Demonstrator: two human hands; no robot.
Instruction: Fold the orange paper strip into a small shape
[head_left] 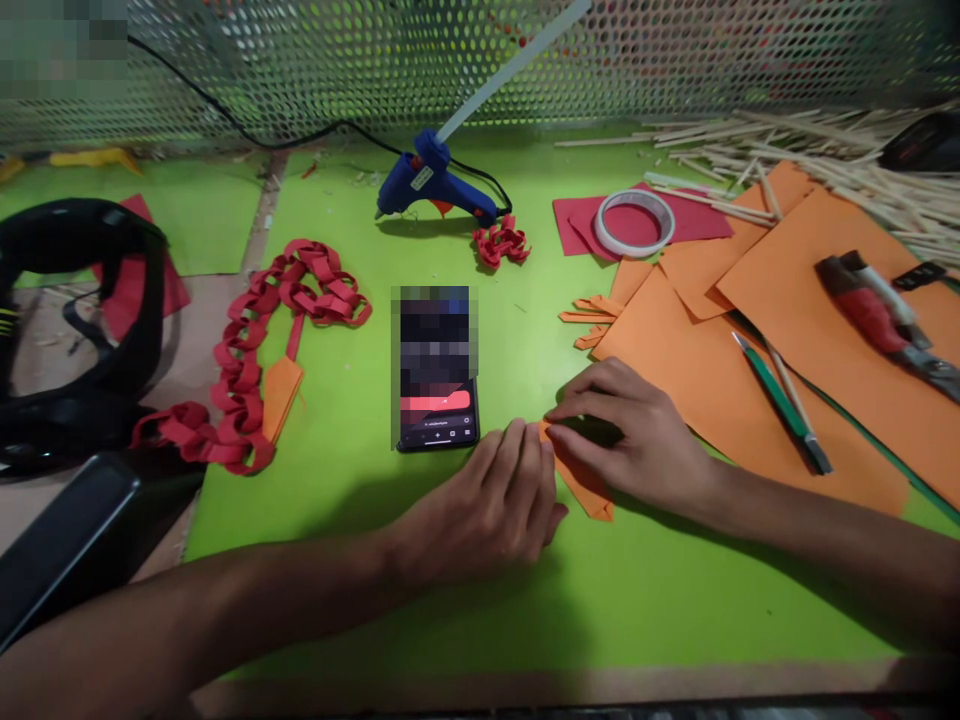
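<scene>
My left hand (491, 500) and my right hand (637, 435) meet over a small orange paper strip (589, 492) lying on the green table (360, 500). Both hands pinch the strip at its upper end with their fingertips; the rest of it pokes out below them. A phone (436, 372) with a lit screen lies just left of the hands.
A red paper chain (259, 350) with an orange piece lies at left. A blue glue gun (431, 185) and a small red chain (501, 242) sit at the back. Orange sheets (810, 330), a tape roll (634, 222), a green pencil (780, 400), a cutter (877, 315) and wooden sticks (840, 150) fill the right. Black gear (75, 330) is far left.
</scene>
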